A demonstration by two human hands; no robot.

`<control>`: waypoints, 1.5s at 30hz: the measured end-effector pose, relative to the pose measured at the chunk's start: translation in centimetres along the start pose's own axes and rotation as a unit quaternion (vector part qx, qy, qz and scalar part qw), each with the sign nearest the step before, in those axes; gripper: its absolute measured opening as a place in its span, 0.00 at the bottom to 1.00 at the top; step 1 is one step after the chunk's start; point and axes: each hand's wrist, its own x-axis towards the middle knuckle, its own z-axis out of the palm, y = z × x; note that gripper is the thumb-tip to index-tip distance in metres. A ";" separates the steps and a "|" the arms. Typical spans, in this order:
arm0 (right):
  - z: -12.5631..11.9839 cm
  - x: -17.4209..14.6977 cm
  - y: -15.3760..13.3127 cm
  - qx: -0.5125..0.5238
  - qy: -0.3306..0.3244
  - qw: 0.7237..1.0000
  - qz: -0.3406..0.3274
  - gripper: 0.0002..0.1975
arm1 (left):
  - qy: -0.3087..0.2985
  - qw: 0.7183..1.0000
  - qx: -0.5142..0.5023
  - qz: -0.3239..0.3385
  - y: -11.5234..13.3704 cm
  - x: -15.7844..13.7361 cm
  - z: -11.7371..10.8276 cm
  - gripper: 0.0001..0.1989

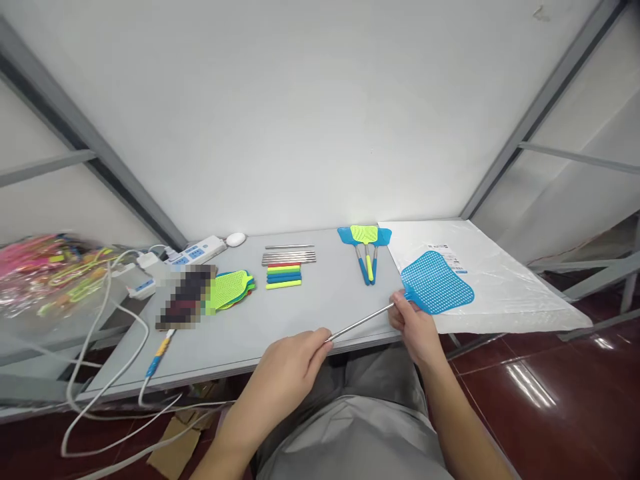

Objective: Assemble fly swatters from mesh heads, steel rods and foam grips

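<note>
A blue fly swatter head (437,283) sits on a thin metal rod (361,324) that runs down to the left. My right hand (416,327) pinches the rod just below the head. My left hand (290,373) grips the rod's lower end at the table's front edge. Both hands hover over my lap, near the grey table (320,313).
Three finished swatters (367,250) lie at the back. Left of them are metal rods (289,255), coloured handle sleeves (283,275) and green swatter heads (231,289). A clear plastic bag (495,287) covers the right end. A power strip (197,251), cables and a bag of bright parts (45,273) sit at left.
</note>
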 end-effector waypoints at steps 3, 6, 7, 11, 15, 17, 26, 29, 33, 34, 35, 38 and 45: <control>1.8 -2.2 0.7 -0.013 -0.064 0.998 0.019 0.21 | 0.030 0.997 0.070 0.008 1.1 -0.5 0.8 0.14; 2.9 -3.8 0.9 -0.028 -0.099 0.995 0.018 0.23 | 0.055 0.989 0.136 0.014 1.8 -1.0 1.6 0.17; 3.1 -4.1 0.7 -0.038 -0.111 0.993 0.015 0.24 | 0.065 0.986 0.150 0.017 2.0 -1.2 1.9 0.18; 3.2 -5.0 -0.5 -0.090 -0.181 0.979 0.003 0.24 | 0.102 0.979 0.173 0.037 2.6 -2.0 2.5 0.16; 2.7 -5.4 -1.6 -0.124 -0.209 0.970 -0.023 0.25 | 0.120 0.975 0.179 0.054 2.6 -2.5 2.5 0.17; 1.7 -5.2 -2.1 -0.146 -0.209 0.966 -0.036 0.25 | 0.126 0.976 0.168 0.061 2.1 -2.9 2.3 0.18; -5.4 -3.8 -4.3 -0.093 -0.075 0.989 -0.090 0.26 | 0.197 0.948 0.237 0.079 -0.8 -5.9 1.2 0.19; -4.8 -3.8 -4.3 -0.082 -0.075 0.989 -0.093 0.25 | 0.236 0.932 0.268 0.070 -1.5 -6.5 0.7 0.17; -0.8 -4.5 -3.0 -0.048 -0.089 0.993 -0.062 0.23 | 0.269 0.923 0.272 0.037 -1.0 -6.5 0.3 0.16; 0.4 -4.9 -2.5 -0.064 -0.110 0.990 -0.054 0.22 | 0.266 0.925 0.270 0.037 -0.6 -6.4 0.3 0.16; 1.6 -5.4 -2.0 -0.090 -0.140 0.985 -0.045 0.22 | 0.259 0.927 0.268 0.040 -0.2 -6.3 0.4 0.15; 3.9 -6.8 -0.9 -0.102 -0.175 0.979 -0.030 0.25 | 0.240 0.932 0.264 0.060 0.8 -5.9 1.0 0.16; 2.8 -7.3 -1.7 -0.135 -0.167 0.974 -0.069 0.25 | 0.274 0.915 0.275 0.111 -1.0 -5.9 1.5 0.23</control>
